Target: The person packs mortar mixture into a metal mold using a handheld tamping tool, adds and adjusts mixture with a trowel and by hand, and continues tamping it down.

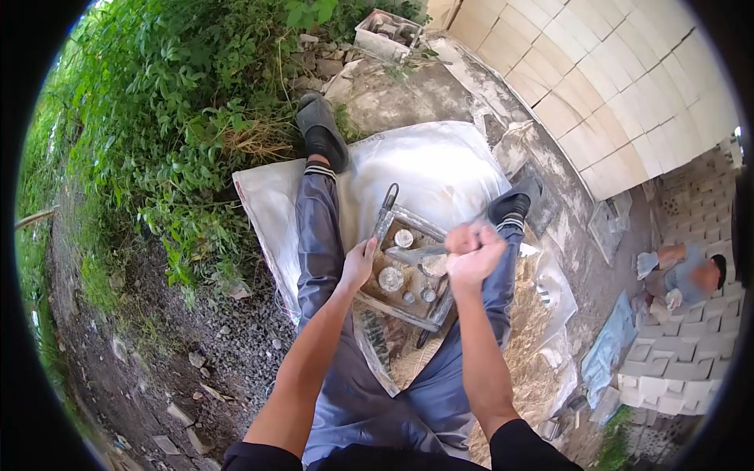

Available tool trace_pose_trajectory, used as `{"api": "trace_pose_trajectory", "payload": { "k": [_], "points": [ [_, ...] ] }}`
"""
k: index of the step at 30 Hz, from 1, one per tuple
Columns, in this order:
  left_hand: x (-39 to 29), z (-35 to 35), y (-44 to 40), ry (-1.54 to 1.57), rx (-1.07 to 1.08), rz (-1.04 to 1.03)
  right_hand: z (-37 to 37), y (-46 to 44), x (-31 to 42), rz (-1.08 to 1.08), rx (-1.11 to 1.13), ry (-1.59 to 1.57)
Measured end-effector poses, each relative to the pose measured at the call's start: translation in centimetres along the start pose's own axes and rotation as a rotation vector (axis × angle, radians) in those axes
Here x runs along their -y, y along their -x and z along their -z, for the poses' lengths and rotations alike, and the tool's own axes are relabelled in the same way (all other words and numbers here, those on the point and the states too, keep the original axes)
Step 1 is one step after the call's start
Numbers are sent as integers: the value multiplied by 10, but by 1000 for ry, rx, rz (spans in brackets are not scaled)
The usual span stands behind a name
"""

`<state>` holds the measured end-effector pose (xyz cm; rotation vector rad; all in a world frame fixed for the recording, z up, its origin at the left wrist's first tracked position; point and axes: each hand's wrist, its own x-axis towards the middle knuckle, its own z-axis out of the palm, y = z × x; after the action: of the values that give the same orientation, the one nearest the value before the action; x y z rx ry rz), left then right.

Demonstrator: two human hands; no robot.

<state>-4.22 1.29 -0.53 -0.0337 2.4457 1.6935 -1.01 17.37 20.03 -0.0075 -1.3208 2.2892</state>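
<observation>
A rectangular frame with looped handles lies between my legs, holding sandy material and several round pale pieces, among them a larger disc and a smaller one. At the frame's left side, my left hand is closed on its edge. My right hand is a fist above the frame's right side, wrapped round the handle end of a trowel. The trowel's grey blade reaches left over the frame, between the two discs. Motion blurs my right hand's fingers.
A white sheet spreads under my legs, with sandy powder at right. Gravel and plants lie left. A crate stands at the top. Another person sits at far right near stacked blocks; a tiled wall rises behind.
</observation>
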Motion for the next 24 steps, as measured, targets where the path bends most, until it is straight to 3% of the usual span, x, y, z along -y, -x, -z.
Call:
{"api": "trace_pose_trajectory", "payload": {
  "k": [3,6,7,8,10,12,15,18,19,20,24],
  "points": [
    [4,0,8,-32,22,-1,-20,-12,40,-49,-85,-81],
    [5,-3,5,-48,-44,-79,-11,1,17,-63,-76,-170],
    [8,-3,6,-59,-44,-67,-1,15,-24,-3,-120,-34],
    [4,-4,3,-67,-49,-66,0,24,-35,138,-11,92],
    [0,-4,7,-7,-71,-44,5,17,-31,40,55,33],
    [2,-3,6,-28,-78,-116,-2,6,-19,-86,-33,19],
    [-6,0,6,-14,-70,-96,-24,-18,34,-99,-97,8],
    [0,-5,8,-34,-75,-112,-27,-24,41,-106,-101,1],
    [2,-5,6,-25,-105,-142,-27,-24,38,-122,-92,-21],
    [2,-4,6,-36,-94,-144,-18,-12,7,46,-61,63],
    [-4,1,6,-72,-79,-122,-6,0,-25,-57,-63,80]
  ]
}}
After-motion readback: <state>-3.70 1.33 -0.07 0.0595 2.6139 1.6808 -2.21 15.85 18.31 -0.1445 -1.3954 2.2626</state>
